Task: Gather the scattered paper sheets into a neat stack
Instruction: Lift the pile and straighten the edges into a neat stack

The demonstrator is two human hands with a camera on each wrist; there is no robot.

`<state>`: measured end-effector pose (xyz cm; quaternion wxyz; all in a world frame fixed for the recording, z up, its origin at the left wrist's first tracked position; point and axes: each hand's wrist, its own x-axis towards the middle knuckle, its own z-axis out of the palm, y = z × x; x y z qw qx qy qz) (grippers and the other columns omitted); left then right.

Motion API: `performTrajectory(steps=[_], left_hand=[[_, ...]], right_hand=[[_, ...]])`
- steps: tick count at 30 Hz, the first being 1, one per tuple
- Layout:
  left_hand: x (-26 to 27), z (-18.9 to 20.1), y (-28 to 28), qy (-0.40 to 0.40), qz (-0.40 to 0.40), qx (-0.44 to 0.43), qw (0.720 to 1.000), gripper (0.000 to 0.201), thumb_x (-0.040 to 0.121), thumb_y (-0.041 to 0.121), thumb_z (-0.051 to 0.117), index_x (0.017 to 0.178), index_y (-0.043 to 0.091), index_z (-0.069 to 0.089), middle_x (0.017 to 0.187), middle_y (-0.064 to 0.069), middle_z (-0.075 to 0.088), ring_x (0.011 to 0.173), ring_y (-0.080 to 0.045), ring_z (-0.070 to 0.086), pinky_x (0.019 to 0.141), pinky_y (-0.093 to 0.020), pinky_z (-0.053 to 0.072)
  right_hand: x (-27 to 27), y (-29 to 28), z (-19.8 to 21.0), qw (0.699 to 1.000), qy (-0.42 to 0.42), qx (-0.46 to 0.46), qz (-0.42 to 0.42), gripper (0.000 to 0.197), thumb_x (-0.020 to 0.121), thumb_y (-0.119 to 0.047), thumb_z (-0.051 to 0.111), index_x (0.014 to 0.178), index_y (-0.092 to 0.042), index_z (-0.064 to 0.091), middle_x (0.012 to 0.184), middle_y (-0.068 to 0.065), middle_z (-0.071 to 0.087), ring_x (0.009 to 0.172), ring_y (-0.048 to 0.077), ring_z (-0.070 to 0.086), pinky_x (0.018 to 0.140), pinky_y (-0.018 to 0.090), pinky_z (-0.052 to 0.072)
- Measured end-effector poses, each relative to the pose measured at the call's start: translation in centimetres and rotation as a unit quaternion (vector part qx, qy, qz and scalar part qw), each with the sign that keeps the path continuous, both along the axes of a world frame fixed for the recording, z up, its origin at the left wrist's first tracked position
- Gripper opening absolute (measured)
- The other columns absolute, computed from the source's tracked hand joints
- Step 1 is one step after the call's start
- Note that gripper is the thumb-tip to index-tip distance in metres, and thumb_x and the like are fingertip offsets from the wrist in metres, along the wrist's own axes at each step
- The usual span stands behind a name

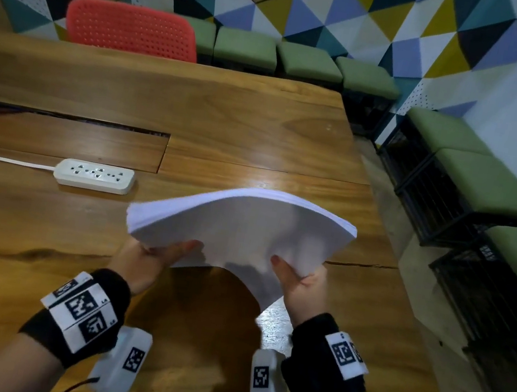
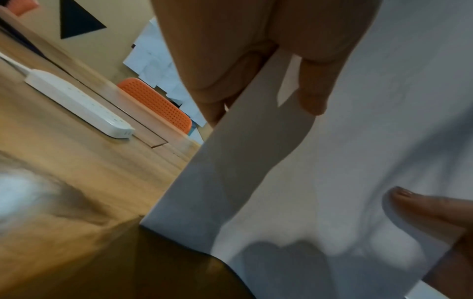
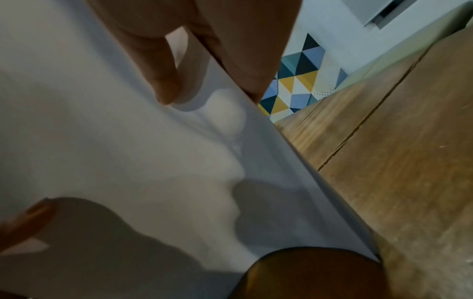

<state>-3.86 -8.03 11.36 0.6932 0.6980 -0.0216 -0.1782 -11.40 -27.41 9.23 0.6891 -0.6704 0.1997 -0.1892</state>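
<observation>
Black wristbands (image 1: 86, 314) wrap both wrists behind each hand, carrying white plates with black square-code markers; white cabled camera boxes (image 1: 123, 361) hang beneath.

Filled most of the right wrist view: white paper stack (image 3: 122, 153), underside facing the lens, bowed and shadowed. Pinched near its upper edge by the right hand (image 3: 204, 40), fingers (image 3: 166, 81) curled against the sheet. At lower left, blurred thumb of the other hand (image 3: 25, 220) pressed on the paper. To the right, wooden table (image 3: 396, 161) with a dark seam; beyond, triangle-patterned wall (image 3: 297, 81).
</observation>
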Motion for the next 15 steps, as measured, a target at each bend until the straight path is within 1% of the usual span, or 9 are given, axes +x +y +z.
performTrajectory(steps=[2, 3, 4, 5, 6, 8, 10, 11, 15], left_hand=[[0.5, -0.1, 0.1, 0.025, 0.005, -0.036, 0.999, 0.047, 0.048, 0.031, 0.088, 0.087, 0.027, 0.061, 0.08, 0.005, 0.068, 0.087, -0.014, 0.059, 0.082, -0.032, 0.05], [0.7, -0.1, 0.2, 0.028, 0.011, -0.031, 0.999, 0.052, 0.037, 0.04, 0.09, 0.08, 0.03, 0.064, 0.073, 0.007, 0.072, 0.087, -0.015, 0.062, 0.079, -0.034, 0.051], [0.8, -0.2, 0.3, 0.028, 0.009, -0.028, 0.999, 0.05, 0.034, 0.044, 0.091, 0.075, 0.03, 0.066, 0.07, 0.008, 0.072, 0.083, -0.013, 0.064, 0.076, -0.033, 0.053], [0.7, -0.2, 0.2, 0.027, 0.006, -0.027, 0.999, 0.04, 0.044, 0.04, 0.09, 0.073, 0.03, 0.065, 0.07, 0.005, 0.071, 0.078, -0.011, 0.063, 0.076, -0.032, 0.053], [0.4, -0.2, 0.0, 0.024, 0.006, -0.022, 0.999, 0.026, 0.061, 0.028, 0.084, 0.076, 0.029, 0.062, 0.075, 0.004, 0.068, 0.077, -0.01, 0.06, 0.081, -0.032, 0.051], [-0.1, -0.5, -0.1, 0.015, 0.005, -0.004, 1.0, 0.022, 0.08, 0.008, 0.067, 0.081, 0.027, 0.056, 0.082, 0.003, 0.06, 0.077, -0.006, 0.053, 0.08, -0.03, 0.048], [-0.4, -0.8, -0.2, 0.002, 0.011, 0.003, 1.0, 0.023, 0.083, 0.007, 0.064, 0.08, 0.027, 0.053, 0.081, 0.005, 0.057, 0.076, -0.004, 0.051, 0.064, -0.02, 0.042], [-0.5, -0.8, -0.2, -0.004, 0.014, 0.008, 1.0, 0.023, 0.083, 0.008, 0.064, 0.08, 0.028, 0.052, 0.081, 0.006, 0.056, 0.075, -0.004, 0.05, 0.06, -0.018, 0.039], [-0.7, -1.1, -0.1, -0.01, 0.017, 0.022, 1.0, 0.022, 0.08, 0.013, 0.068, 0.081, 0.029, 0.053, 0.083, 0.005, 0.056, 0.083, -0.011, 0.054, 0.068, -0.023, 0.044]], right_hand=[[-0.1, -0.1, 0.3, 1.0, -0.007, -0.009, 0.003, 0.029, 0.082, 0.005, 0.062, 0.078, -0.023, 0.062, 0.078, -0.007, 0.067, 0.077, 0.009, 0.065, 0.067, 0.017, 0.053], [-0.2, -0.3, 0.2, 1.0, -0.012, -0.009, 0.006, 0.029, 0.082, 0.006, 0.061, 0.08, -0.023, 0.063, 0.077, -0.009, 0.067, 0.075, 0.003, 0.066, 0.066, 0.015, 0.053], [-0.3, -0.4, 0.1, 1.0, -0.011, -0.008, 0.009, 0.029, 0.082, 0.007, 0.061, 0.08, -0.022, 0.063, 0.074, -0.01, 0.068, 0.073, -0.001, 0.066, 0.065, 0.012, 0.052], [-0.4, -0.4, -0.2, 1.0, -0.004, -0.007, 0.009, 0.03, 0.082, 0.008, 0.061, 0.08, -0.022, 0.063, 0.07, -0.011, 0.069, 0.071, -0.002, 0.066, 0.063, 0.012, 0.052], [-0.5, -0.3, -0.6, 1.0, 0.007, -0.008, 0.009, 0.031, 0.081, 0.008, 0.062, 0.078, -0.023, 0.064, 0.068, -0.01, 0.07, 0.07, -0.001, 0.066, 0.063, 0.014, 0.052], [-0.7, 0.0, -1.3, 1.0, 0.025, -0.013, 0.008, 0.029, 0.081, 0.007, 0.063, 0.075, -0.022, 0.064, 0.07, -0.006, 0.07, 0.072, 0.008, 0.067, 0.064, 0.019, 0.054], [-0.7, 0.1, -1.4, 0.999, 0.028, -0.015, 0.002, 0.027, 0.081, 0.005, 0.064, 0.075, -0.021, 0.063, 0.075, -0.002, 0.067, 0.073, 0.013, 0.066, 0.065, 0.021, 0.054], [-0.7, 0.0, -1.4, 1.0, 0.024, -0.016, 0.001, 0.026, 0.081, 0.005, 0.064, 0.075, -0.021, 0.063, 0.076, -0.001, 0.067, 0.073, 0.013, 0.066, 0.065, 0.021, 0.053], [-0.8, -0.2, -1.3, 1.0, 0.021, -0.011, 0.012, 0.029, 0.08, 0.009, 0.063, 0.078, -0.02, 0.063, 0.075, -0.001, 0.066, 0.067, 0.002, 0.066, 0.063, 0.019, 0.053]])
